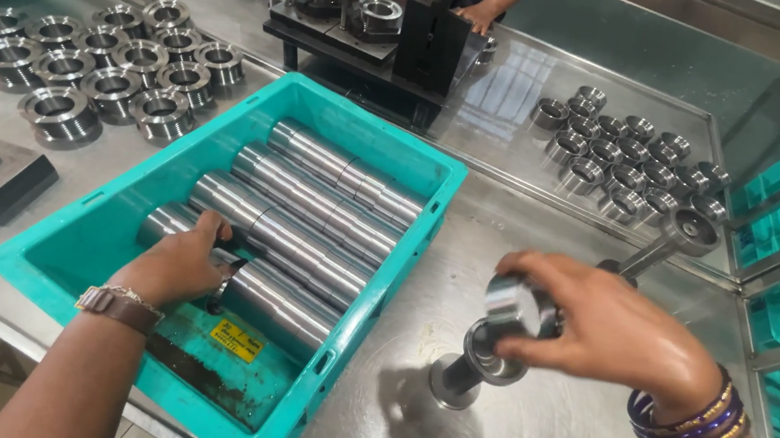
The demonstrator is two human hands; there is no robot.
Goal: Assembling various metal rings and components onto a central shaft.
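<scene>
Bright, even light falls from above me; the steel worktop (526,401) throws back pale glare, and my right hand (608,327) casts a soft shadow on it. The view is sharp mid-frame, bowed slightly toward the edges.
</scene>
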